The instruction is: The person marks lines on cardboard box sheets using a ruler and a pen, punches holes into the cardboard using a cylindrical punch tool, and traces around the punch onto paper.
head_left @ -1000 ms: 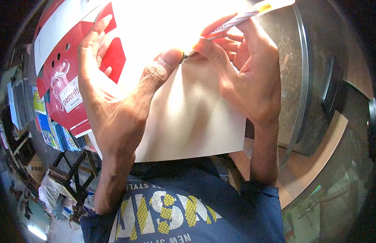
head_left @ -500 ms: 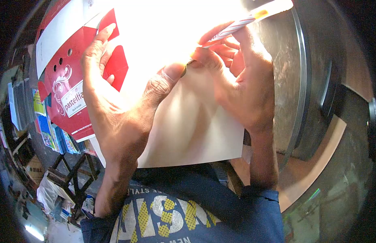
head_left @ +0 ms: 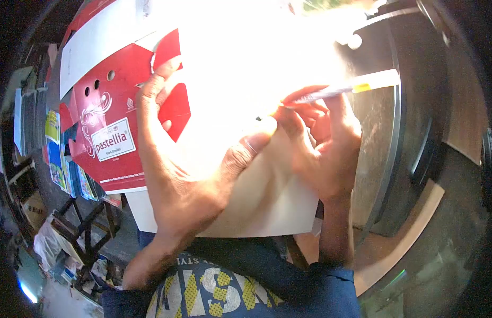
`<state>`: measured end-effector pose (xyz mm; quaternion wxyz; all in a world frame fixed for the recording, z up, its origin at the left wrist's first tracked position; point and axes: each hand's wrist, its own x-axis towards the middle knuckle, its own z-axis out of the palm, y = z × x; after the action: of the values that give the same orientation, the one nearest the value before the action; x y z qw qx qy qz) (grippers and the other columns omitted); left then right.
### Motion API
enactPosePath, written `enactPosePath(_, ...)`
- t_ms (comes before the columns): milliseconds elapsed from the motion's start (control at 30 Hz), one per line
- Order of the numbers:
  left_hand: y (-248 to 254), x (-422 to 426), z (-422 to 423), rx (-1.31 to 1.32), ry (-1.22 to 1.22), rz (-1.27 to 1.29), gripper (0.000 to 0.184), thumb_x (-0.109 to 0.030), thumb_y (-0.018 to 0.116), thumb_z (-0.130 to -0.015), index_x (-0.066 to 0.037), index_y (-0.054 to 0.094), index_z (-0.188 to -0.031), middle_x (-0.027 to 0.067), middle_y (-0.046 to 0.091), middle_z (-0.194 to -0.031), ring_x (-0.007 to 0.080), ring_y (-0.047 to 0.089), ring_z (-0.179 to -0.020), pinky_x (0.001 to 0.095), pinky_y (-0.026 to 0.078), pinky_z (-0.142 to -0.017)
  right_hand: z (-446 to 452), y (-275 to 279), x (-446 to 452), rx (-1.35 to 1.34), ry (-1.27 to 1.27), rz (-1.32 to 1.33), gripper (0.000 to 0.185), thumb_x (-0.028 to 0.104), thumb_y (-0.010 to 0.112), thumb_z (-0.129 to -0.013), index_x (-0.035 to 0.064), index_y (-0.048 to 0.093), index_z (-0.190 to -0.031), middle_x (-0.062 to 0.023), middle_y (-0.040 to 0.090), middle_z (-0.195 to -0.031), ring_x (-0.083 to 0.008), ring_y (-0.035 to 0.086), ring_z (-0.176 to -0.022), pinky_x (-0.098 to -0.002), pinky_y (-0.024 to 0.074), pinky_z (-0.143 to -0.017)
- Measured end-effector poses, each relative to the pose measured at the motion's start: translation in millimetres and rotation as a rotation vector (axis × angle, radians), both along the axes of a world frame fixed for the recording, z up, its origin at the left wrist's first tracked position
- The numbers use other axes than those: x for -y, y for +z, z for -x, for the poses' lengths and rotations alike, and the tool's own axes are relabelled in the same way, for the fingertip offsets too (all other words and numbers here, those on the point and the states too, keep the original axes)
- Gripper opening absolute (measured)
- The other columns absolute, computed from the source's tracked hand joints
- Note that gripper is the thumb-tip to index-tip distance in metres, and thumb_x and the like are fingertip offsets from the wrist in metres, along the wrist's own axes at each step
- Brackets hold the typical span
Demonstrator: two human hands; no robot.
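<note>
A printed red box blank (head_left: 116, 167) marked "pastellia" lies at the left of a pale sheet (head_left: 267, 212). My left hand (head_left: 185, 188) is spread over them, fingers on the red flaps and thumb stretched across the sheet. A small dark spot shows by the thumb tip; glare hides what it is. In my right hand (head_left: 328, 143) is a slim pen-like tool (head_left: 357, 85) with a pale barrel and an orange band. Its rear end points up to the right. Its tip is lost in bright light near my left thumb.
Strong glare washes out the top middle of the view. Colourful printed booklets (head_left: 58, 153) stand at the left above a dark wooden frame (head_left: 92, 233). A plastic bag (head_left: 47, 241) is at lower left. A dark panel with a curved edge (head_left: 397, 159) is at the right.
The box, sheet and my left hand sit further right and lower in view. The tool in my right hand has also shifted lower and lies flatter.
</note>
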<state>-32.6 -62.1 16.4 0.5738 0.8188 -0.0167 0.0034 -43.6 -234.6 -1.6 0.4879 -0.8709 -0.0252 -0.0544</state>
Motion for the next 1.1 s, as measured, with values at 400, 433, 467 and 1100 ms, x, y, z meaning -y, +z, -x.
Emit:
enactPosePath(400, 0.1, -15.6, -10.7, -0.096, -0.043, -0.043, 0.116, -0.028, 0.091, -0.065, 0.005, 0.019, -0.150, 0.0240, 0.030, -0.149, 0.0325, 0.030, -0.141, 0.0460, 0.022, -0.119, -6.7, -6.6, 16.9, -0.092, -0.175, -0.527, 0.025, 0.008, 0.067, -0.094, 0.0034, 0.046, -0.107, -0.0087, 0.055, -0.097, -0.0301, 0.070, -0.087, -0.0438, 0.0622, -0.074)
enactPosePath(433, 0.7, -16.0, -12.0, -0.114, -0.045, -0.047, 0.117, -0.030, 0.092, -0.065, 0.005, 0.020, -0.150, 0.0241, 0.030, -0.149, 0.0329, 0.030, -0.141, 0.0467, 0.022, -0.119, -5.0, -15.0, 20.5, -0.042, -0.158, -0.462, 0.027, 0.011, 0.069, -0.094, 0.0029, 0.046, -0.106, -0.0086, 0.055, -0.099, -0.0300, 0.070, -0.085, -0.0462, 0.0621, -0.075)
enactPosePath(467, 1.4, -16.3, -12.7, -0.133, -0.048, -0.050, 0.117, -0.032, 0.092, -0.064, 0.005, 0.021, -0.149, 0.0241, 0.031, -0.149, 0.0333, 0.030, -0.141, 0.0475, 0.022, -0.119, -11.0, -7.0, 15.2, -0.051, -0.178, -0.466, 0.030, 0.014, 0.071, -0.093, 0.0031, 0.046, -0.104, -0.0095, 0.055, -0.094, -0.0286, 0.069, -0.081, -0.0475, 0.0620, -0.076)
enactPosePath(1100, -19.1, -9.7, -1.7, -0.139, 0.171, 0.106, 0.108, -0.050, 0.084, -0.073, -0.002, 0.028, -0.151, 0.0310, 0.024, -0.153, 0.0436, 0.025, -0.143, 0.0565, 0.029, -0.112, -105.9, 30.4, -17.9, -0.380, 0.636, -0.234, 0.025, -0.008, 0.075, -0.075, -0.0090, 0.064, -0.097, -0.0174, 0.065, -0.083, -0.0280, 0.069, -0.076, -0.0361, 0.0588, -0.065)
